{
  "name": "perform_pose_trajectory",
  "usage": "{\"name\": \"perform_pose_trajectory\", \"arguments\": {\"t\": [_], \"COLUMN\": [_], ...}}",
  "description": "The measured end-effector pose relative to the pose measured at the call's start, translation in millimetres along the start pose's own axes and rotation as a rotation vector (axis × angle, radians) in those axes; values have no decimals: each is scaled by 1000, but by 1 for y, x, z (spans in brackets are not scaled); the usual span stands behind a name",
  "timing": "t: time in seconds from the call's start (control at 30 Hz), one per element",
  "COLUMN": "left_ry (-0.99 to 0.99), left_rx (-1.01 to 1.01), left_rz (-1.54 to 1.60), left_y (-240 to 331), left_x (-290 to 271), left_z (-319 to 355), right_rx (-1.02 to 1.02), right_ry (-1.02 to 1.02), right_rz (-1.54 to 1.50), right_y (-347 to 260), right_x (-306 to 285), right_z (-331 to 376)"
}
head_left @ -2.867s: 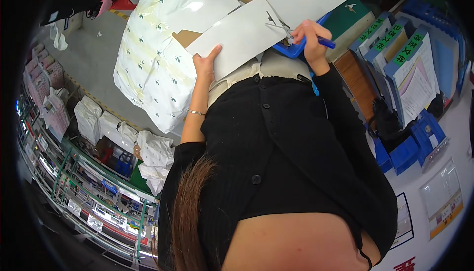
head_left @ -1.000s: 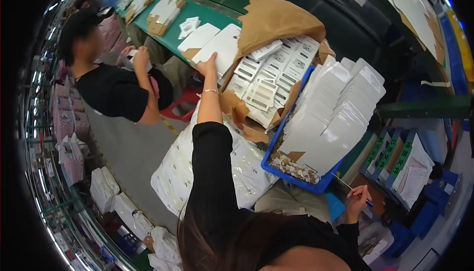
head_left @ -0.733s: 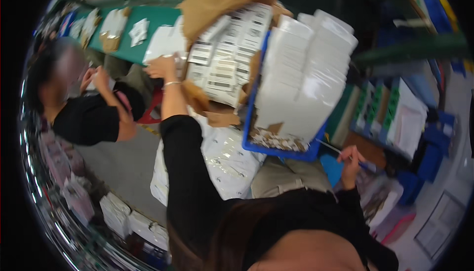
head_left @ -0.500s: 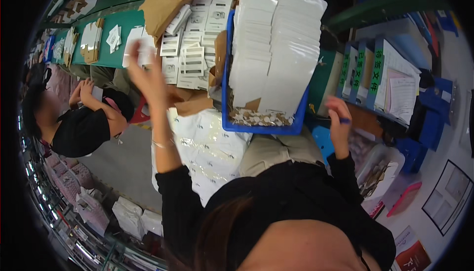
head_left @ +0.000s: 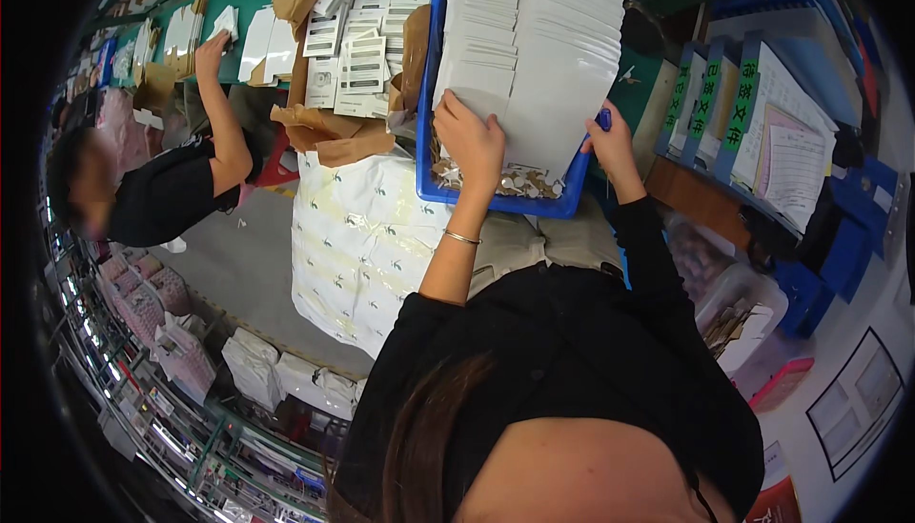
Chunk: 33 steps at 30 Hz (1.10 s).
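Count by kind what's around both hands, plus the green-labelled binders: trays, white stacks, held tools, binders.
Blue tray: 1
White stacks side by side in it: 2
Blue tool handle in the right hand: 1
Green-labelled binders: 3
Total: 7

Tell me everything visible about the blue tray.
The blue tray is open-topped, with raised walls that look like rigid plastic. Two rows of flat white pieces fill most of it; white and brown scraps lie at its near end. It stands between torn brown paper and the right hand; whether either touches it is unclear.
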<state>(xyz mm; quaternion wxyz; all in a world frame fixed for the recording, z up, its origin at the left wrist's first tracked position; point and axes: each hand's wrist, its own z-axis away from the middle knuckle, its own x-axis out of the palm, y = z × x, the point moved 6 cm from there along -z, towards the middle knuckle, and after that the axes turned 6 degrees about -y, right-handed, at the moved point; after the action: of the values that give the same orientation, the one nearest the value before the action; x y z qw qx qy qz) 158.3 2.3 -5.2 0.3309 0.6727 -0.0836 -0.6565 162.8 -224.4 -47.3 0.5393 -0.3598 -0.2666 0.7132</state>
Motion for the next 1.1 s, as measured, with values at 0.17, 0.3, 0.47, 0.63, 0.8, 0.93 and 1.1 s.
{"name": "perform_pose_trajectory", "arguments": {"t": [0.17, 0.3, 0.47, 0.63, 0.8, 0.93, 1.1], "left_ry": [216, 208, -131, 90, -90, -104, -77], "left_rx": [27, 125, -73, 130, 155, 215, 60], "left_rz": [-64, 60, 463, 644, 1020, 964, 919], "left_y": [7, 10, -27, -40, -73, -101, -95], "left_x": [-16, -30, -24, -50, -13, 9, 10], "left_z": [18, 26, 39, 62, 75, 80, 73], "right_rx": [-53, -108, -168, -551, -540, -737, -719], "right_ry": [11, 24, 116, -13, -138, -105, 49], "right_rz": [-184, -274, -45, 242, 341, 298, 290], "right_y": [-8, -6, -13, -48, -8, 0, 23], "right_x": [0, -7, -16, -20, -9, 6, 6], "right_z": [13, 14, 25, 68, 82, 86, 69]}}
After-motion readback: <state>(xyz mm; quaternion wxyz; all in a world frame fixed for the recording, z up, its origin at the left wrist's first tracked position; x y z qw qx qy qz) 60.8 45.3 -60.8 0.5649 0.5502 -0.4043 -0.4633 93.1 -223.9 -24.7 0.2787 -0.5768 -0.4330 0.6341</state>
